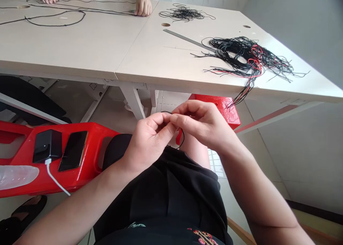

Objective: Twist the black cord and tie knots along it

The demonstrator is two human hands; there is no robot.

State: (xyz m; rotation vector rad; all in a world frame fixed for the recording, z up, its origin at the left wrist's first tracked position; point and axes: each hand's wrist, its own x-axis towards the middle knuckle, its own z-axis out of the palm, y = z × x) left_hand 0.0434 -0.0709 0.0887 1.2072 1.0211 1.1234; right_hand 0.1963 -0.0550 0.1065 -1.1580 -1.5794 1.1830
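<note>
Above my lap, my left hand (151,132) and my right hand (199,121) meet at the fingertips, both pinched closed on a thin black cord (183,139). The cord loops down below the fingers toward my dark shorts, and a short bit of it shows above them. Its ends and the spot between the fingertips are hidden. On the table ahead lies a large bundle of black cords (227,46) with some red cords (257,64) among them; several ends hang over the front edge. A metal ruler (184,38) lies partly under this bundle.
A smaller tangle of black cords (184,13) lies farther back on the table (88,48). Across it, another person's hands (143,3) handle long black cords. A red stool (93,130) at my left carries a phone (73,150) and a black charger (47,145) with a white cable.
</note>
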